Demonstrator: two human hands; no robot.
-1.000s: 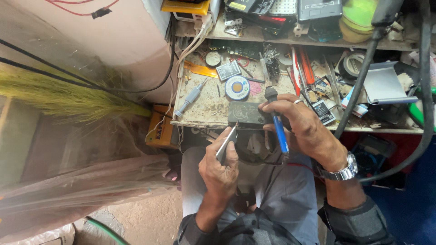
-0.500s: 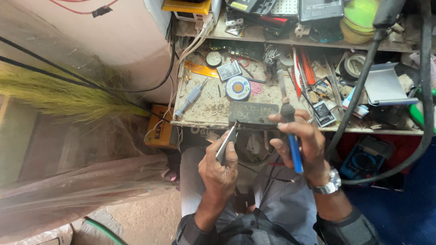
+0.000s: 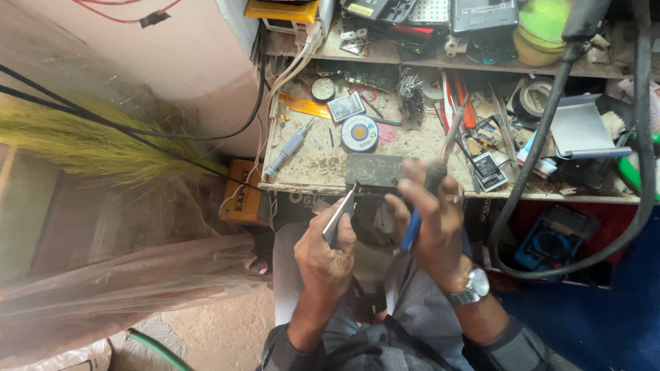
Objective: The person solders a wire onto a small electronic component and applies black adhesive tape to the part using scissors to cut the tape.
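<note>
Metal tweezers [image 3: 339, 216] pinched in the left hand [image 3: 328, 254] over the lap, blue-handled soldering iron [image 3: 427, 185] gripped in the right hand [image 3: 434, 220], tip raised over the cluttered workbench [image 3: 309, 154], solder spool [image 3: 359, 133] lying beyond, wristwatch [image 3: 469, 291] worn.
</note>
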